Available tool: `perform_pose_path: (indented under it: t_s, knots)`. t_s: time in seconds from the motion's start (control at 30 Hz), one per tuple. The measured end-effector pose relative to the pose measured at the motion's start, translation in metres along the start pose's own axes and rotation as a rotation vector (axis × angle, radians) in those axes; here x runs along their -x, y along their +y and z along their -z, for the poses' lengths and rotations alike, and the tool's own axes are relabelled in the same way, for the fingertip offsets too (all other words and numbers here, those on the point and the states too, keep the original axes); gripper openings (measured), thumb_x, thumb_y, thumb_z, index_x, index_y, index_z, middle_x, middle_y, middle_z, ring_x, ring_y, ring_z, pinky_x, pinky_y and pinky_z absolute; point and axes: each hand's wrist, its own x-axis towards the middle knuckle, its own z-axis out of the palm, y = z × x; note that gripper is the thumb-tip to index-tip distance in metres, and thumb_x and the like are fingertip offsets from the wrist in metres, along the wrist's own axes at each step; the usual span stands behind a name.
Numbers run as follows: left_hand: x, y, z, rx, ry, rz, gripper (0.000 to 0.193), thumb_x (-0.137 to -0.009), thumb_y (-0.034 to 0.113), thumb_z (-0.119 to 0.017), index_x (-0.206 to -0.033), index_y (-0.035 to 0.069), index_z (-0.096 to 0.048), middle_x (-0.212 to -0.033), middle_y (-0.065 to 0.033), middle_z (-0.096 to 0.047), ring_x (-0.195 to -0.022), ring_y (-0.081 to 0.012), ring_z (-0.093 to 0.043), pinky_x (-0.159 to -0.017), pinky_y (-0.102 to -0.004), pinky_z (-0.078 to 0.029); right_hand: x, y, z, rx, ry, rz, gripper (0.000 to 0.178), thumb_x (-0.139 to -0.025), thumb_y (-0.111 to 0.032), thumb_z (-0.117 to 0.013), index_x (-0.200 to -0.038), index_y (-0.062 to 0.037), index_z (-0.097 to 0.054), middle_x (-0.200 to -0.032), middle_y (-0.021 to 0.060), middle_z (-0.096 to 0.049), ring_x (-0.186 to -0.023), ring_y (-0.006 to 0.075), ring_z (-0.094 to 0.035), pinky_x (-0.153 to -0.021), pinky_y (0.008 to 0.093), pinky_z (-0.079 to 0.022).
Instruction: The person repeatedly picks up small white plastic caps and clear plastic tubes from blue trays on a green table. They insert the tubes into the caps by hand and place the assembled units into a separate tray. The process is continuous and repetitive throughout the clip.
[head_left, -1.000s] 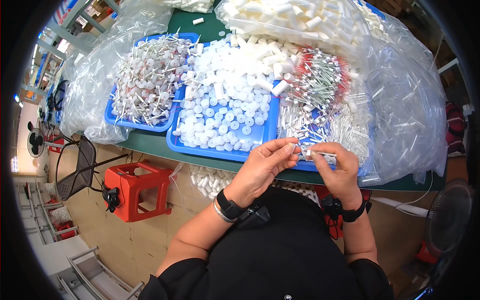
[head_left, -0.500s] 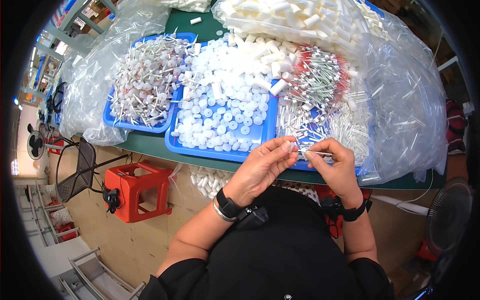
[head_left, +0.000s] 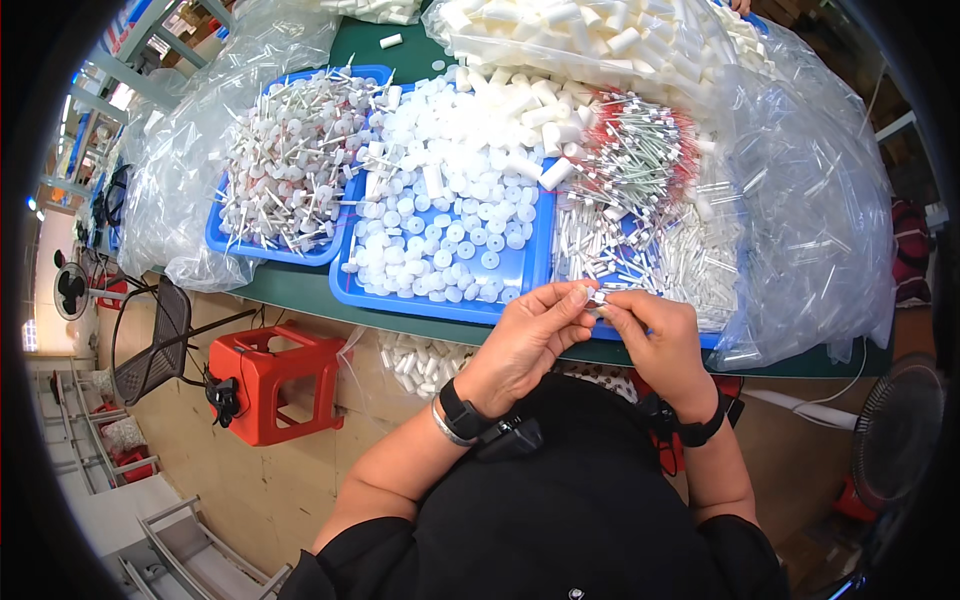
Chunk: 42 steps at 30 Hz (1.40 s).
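My left hand [head_left: 535, 335] pinches a small white piece [head_left: 597, 298] between thumb and fingertips. From the other side, my right hand [head_left: 662, 335] meets it with thumb and forefinger pressed together; what those fingers grip is mostly hidden. Both hands are over the front edge of a blue tray [head_left: 709, 341] holding slim white tubes [head_left: 690, 265] and a pile of red-and-green thin-stemmed parts [head_left: 640, 150]. Just left is a blue tray [head_left: 430, 308] of translucent white discs [head_left: 440, 240], with thick white cylinders [head_left: 525, 105] heaped behind.
Farther left, a blue tray [head_left: 275, 252] is piled with stemmed, disc-headed pieces [head_left: 290, 160]. Clear plastic bags [head_left: 800, 220] flank the trays on the green table [head_left: 300, 290]. A red stool [head_left: 270, 385] and mesh chair [head_left: 155, 345] stand at left, a fan [head_left: 900, 430] at right.
My right hand has moved left, its fingertips now closing in against my left hand's. The thin rod that showed in my right fingers is now hidden. Another person's hand appears at the top right.
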Motion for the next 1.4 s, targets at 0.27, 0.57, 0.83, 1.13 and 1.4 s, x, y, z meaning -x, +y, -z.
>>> perform_pose_path:
  t_s: [0.27,0.57,0.83,1.13,1.4]
  knots:
    - [-0.002,-0.003,0.001,0.045,-0.08,0.034,0.031,-0.1,0.021,-0.06,-0.122,0.0,-0.061,-0.091,-0.0006,-0.063,-0.075,-0.0081,-0.057,-0.07,-0.0227,-0.052,0.0,-0.003,-0.011,0.102,0.128,0.138,0.009,-0.085,-0.003,-0.07,-0.093,-0.0009,-0.069,-0.075,0.0123,-0.069,-0.061,0.0253,-0.065,-0.055,0.033,-0.049]
    - [-0.001,0.011,0.001,0.006,0.029,-0.148,0.031,-0.097,0.024,-0.065,-0.116,0.0,-0.063,-0.082,0.0007,-0.061,-0.072,-0.0073,-0.056,-0.066,-0.0222,-0.049,-0.006,0.013,0.023,-0.204,0.018,-0.335,0.013,-0.094,-0.012,-0.064,-0.096,-0.0009,-0.07,-0.079,0.0097,-0.07,-0.064,0.0165,-0.063,-0.061,0.028,-0.049]
    - [0.0,0.011,0.0,-0.036,0.038,-0.114,0.038,-0.099,0.03,-0.06,-0.122,-0.001,-0.058,-0.105,-0.0124,-0.067,-0.096,-0.0183,-0.068,-0.084,-0.0302,-0.057,0.006,0.034,0.037,0.46,-0.188,0.018,0.004,-0.079,-0.007,-0.069,-0.078,-0.0037,-0.067,-0.076,0.0115,-0.065,-0.075,0.0306,-0.064,-0.068,0.0414,-0.051]
    - [-0.004,0.006,-0.006,-0.069,0.048,-0.117,0.04,-0.102,0.022,-0.056,-0.13,-0.005,-0.052,-0.111,-0.0174,-0.065,-0.106,-0.0238,-0.067,-0.094,-0.0315,-0.056,0.002,0.043,0.038,0.475,-0.225,0.05,0.003,-0.076,-0.004,-0.068,-0.077,-0.0028,-0.065,-0.074,0.011,-0.062,-0.071,0.0302,-0.063,-0.065,0.0413,-0.05]
    - [-0.003,0.008,-0.009,-0.043,0.071,-0.143,0.037,-0.102,0.02,-0.055,-0.131,-0.004,-0.051,-0.11,-0.0164,-0.065,-0.108,-0.0233,-0.066,-0.095,-0.03,-0.056,0.0,0.017,0.036,-0.075,-0.174,-0.134,0.009,-0.083,-0.001,-0.068,-0.088,-0.0007,-0.061,-0.071,0.0074,-0.064,-0.06,0.0138,-0.065,-0.055,0.025,-0.049]
